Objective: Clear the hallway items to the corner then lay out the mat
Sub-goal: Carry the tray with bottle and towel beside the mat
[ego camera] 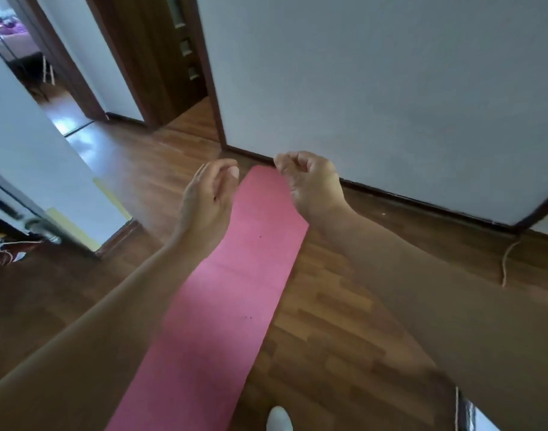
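A long pink mat [232, 293] lies unrolled flat on the wooden hallway floor, running from the bottom of the view toward the far wall. Both my arms reach out above it. My left hand [209, 194] hovers over the mat's left edge near its far end, fingers loosely curled, holding nothing. Over the far right corner of the mat, my right hand [307, 178] has its fingers curled in and its fingertips drawn together; nothing shows between them. Neither hand touches the mat.
A white wall with dark baseboard [422, 203] runs behind the mat's far end. A thin cord [509, 259] lies on the floor at the right. Doorways [160, 73] open at the back left. A white-socked foot [279, 419] stands by the mat's near end.
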